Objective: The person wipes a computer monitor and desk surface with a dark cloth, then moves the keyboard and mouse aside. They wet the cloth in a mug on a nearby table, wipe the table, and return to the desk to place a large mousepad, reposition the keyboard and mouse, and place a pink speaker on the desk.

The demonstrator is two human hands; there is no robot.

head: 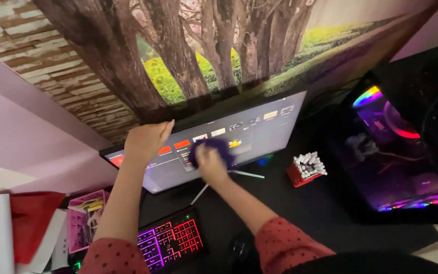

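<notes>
Two hands are working at the monitor: your left hand is gripping the screen's top edge at about ten o'clock from the middle of the panel, fingers curled over the frame and steadying it, while your right hand is pressing a purple cloth against the glass near the middle of the lit display. That grip is closing around the cloth, which is bunching at the fingertips and lying flat on the screen at twelve o'clock of the knuckles. By the look of it, you are wiping the screen, and the stroke seems to be covering the centre. Carrying on calls for light, even pressure and a firm left hold so the panel is not tipping back. On the counter, a lit keyboard is sitting at six o'clock and a red pot of white sticks at three o'clock.
</notes>
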